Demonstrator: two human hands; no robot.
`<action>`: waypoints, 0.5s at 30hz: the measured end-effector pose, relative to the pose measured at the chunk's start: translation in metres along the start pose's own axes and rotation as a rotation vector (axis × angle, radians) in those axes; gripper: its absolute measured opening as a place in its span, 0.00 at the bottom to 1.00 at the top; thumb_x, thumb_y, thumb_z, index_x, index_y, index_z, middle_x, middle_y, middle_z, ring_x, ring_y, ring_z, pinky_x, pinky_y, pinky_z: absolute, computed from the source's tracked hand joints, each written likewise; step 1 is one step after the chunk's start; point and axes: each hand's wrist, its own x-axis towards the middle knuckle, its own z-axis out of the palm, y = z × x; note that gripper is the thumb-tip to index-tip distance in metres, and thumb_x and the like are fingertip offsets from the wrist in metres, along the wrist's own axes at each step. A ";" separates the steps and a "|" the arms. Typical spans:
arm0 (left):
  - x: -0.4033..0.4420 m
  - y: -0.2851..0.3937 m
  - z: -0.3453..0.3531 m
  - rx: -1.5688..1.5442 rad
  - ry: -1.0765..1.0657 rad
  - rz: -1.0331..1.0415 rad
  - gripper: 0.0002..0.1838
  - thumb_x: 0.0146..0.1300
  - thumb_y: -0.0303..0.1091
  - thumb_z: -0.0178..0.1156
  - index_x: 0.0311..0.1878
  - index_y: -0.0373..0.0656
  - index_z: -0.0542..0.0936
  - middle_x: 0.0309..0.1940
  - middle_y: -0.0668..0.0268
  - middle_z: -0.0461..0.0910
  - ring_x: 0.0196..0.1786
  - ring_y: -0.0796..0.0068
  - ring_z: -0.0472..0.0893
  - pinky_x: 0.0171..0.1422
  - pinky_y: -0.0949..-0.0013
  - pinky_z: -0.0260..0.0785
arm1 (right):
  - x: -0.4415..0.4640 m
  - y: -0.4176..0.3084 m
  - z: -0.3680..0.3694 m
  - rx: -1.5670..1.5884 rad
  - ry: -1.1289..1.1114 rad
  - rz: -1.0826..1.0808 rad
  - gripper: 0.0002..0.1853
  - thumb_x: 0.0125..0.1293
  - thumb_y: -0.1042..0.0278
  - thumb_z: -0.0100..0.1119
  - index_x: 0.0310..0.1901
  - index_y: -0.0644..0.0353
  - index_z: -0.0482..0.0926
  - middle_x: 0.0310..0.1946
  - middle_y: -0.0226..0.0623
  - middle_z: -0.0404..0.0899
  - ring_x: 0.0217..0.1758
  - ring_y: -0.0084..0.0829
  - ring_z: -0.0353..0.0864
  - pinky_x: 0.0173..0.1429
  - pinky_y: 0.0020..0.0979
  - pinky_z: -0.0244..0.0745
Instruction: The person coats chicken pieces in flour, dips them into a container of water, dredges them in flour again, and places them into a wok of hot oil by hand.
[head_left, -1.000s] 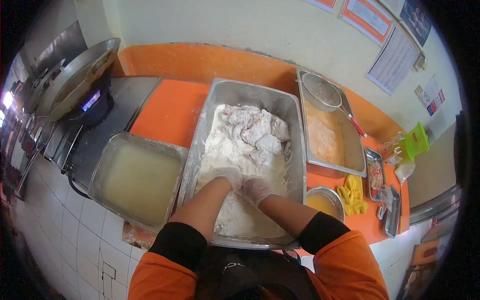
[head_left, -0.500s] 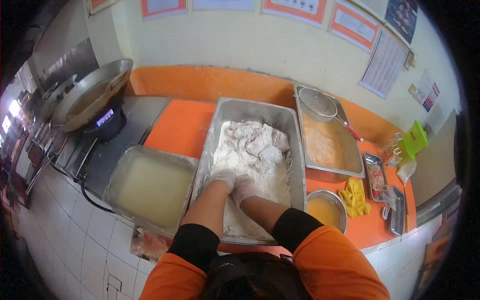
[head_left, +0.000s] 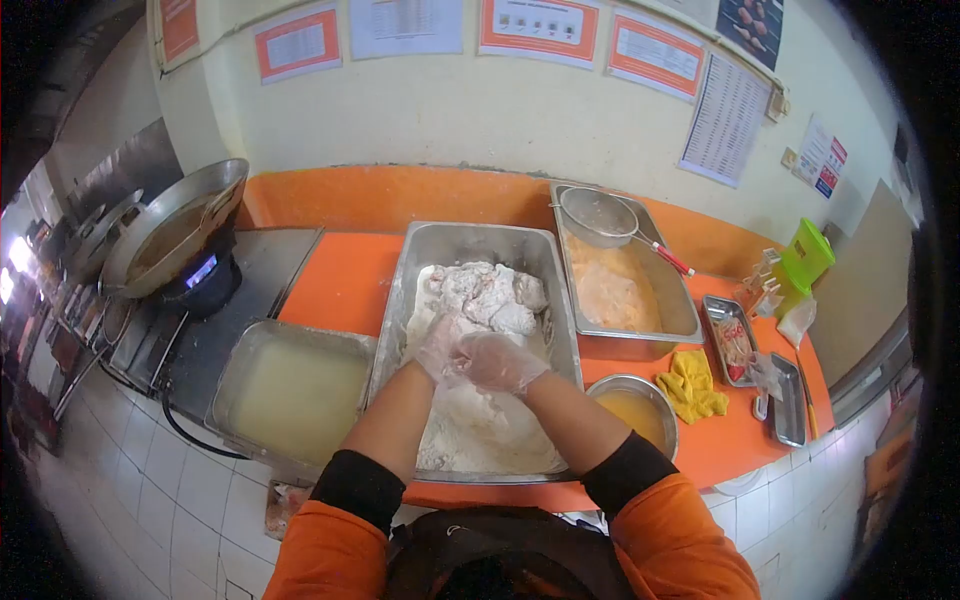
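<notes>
As the left hand [head_left: 438,350] and right hand [head_left: 502,362] are rising from the flour [head_left: 475,440] beneath them, half-curled, contents untellable, the pieces [head_left: 492,296] are lying just beyond, suggesting flour is being turned.

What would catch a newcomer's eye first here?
Probably the gloved left hand and right hand, close together over white powder in the central metal tray, in front of a heap of coated pieces. Next, the big wok at left and the yellow cloth on the orange counter at right.
</notes>
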 end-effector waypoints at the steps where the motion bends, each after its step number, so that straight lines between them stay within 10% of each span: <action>1: -0.003 0.004 0.003 -0.173 0.017 -0.061 0.25 0.52 0.52 0.48 0.47 0.43 0.70 0.32 0.59 0.74 0.33 0.62 0.73 0.35 0.60 0.65 | 0.002 0.005 0.006 -0.042 0.054 -0.066 0.09 0.52 0.64 0.49 0.32 0.58 0.75 0.27 0.47 0.75 0.31 0.42 0.76 0.34 0.36 0.70; 5: -0.016 0.019 0.007 -0.546 0.122 -0.207 0.30 0.55 0.61 0.43 0.47 0.44 0.69 0.27 0.61 0.74 0.27 0.63 0.73 0.28 0.58 0.63 | 0.006 0.042 0.041 -0.104 0.178 -0.340 0.07 0.52 0.67 0.47 0.28 0.59 0.74 0.23 0.46 0.74 0.29 0.44 0.75 0.33 0.38 0.70; 9: -0.038 0.035 -0.009 -0.289 0.458 -0.105 0.26 0.59 0.57 0.42 0.38 0.42 0.74 0.23 0.58 0.74 0.25 0.63 0.74 0.26 0.59 0.64 | 0.000 0.052 0.042 -0.256 0.059 -0.281 0.07 0.51 0.69 0.48 0.27 0.59 0.75 0.23 0.44 0.75 0.29 0.42 0.76 0.33 0.36 0.71; 15: 0.020 -0.031 0.000 0.552 0.448 0.188 0.14 0.54 0.37 0.47 0.37 0.38 0.76 0.34 0.50 0.76 0.39 0.57 0.76 0.44 0.63 0.67 | -0.014 0.069 0.087 -0.296 -0.154 0.563 0.12 0.54 0.70 0.50 0.38 0.59 0.79 0.36 0.43 0.79 0.40 0.40 0.79 0.42 0.36 0.73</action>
